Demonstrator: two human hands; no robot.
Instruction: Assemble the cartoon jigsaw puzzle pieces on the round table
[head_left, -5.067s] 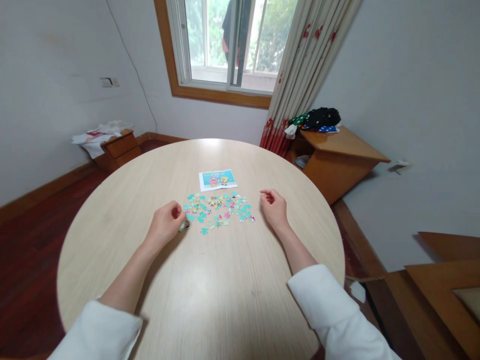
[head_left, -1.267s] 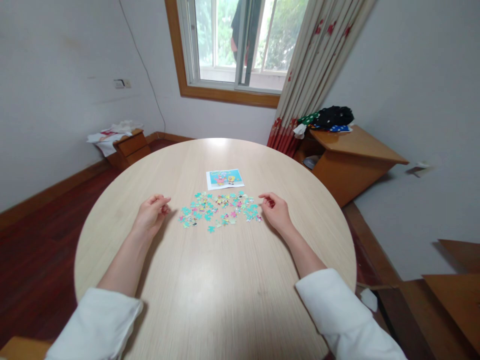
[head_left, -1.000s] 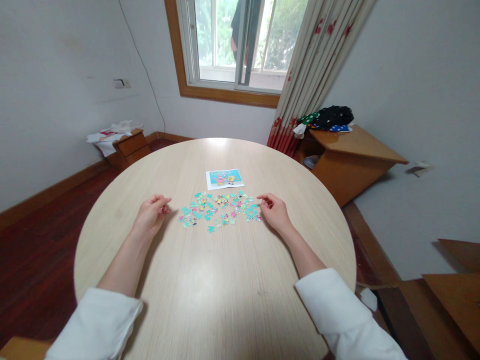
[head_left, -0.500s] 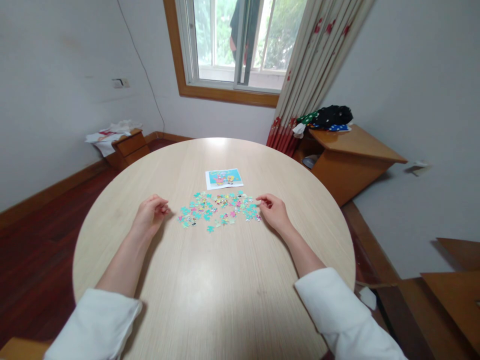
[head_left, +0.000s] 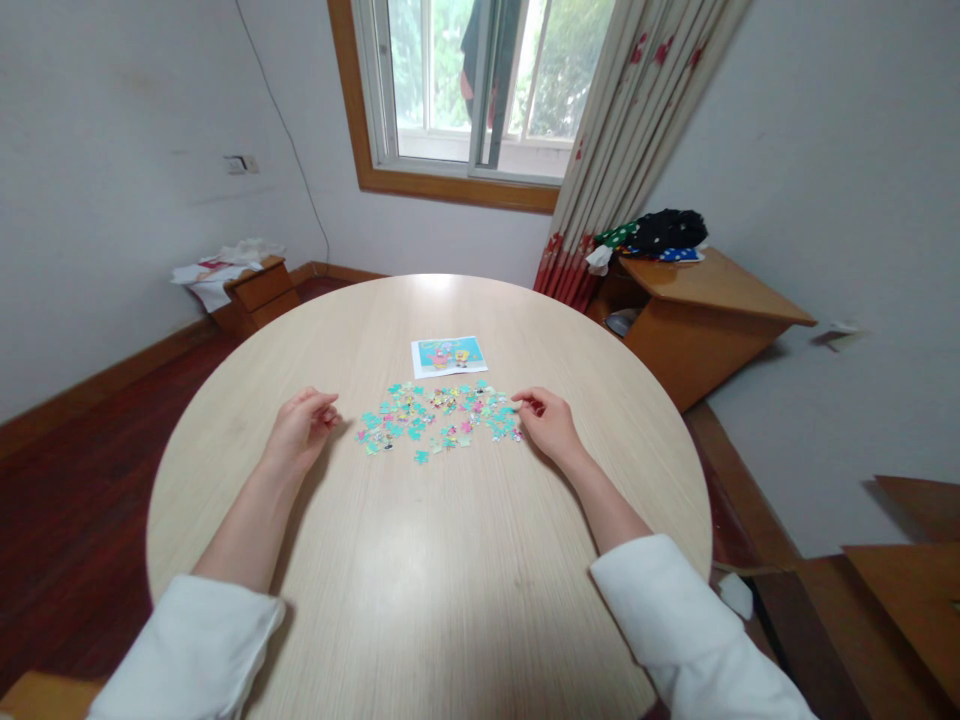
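Observation:
Loose jigsaw puzzle pieces [head_left: 415, 428], mostly turquoise with some pink and yellow, lie scattered in a patch on the round wooden table [head_left: 420, 580]. My left hand [head_left: 306, 425] rests just left of the patch, its fingers loosely curled and apart, with nothing seen in them. At the patch's right edge is my right hand [head_left: 546, 420]. Its fingers are bent and slightly apart, the tips very close to the nearest pieces; I see nothing held. Behind the pieces lies a printed picture [head_left: 450, 356] of cartoon figures on a blue background.
A window [head_left: 480, 90] and a patterned curtain [head_left: 622, 130] are beyond the table. On the right stands a wooden cabinet [head_left: 712, 310] with dark and spotted cloths [head_left: 664, 235] on top. Papers [head_left: 214, 272] cover a small wooden drawer unit [head_left: 262, 293] at the left.

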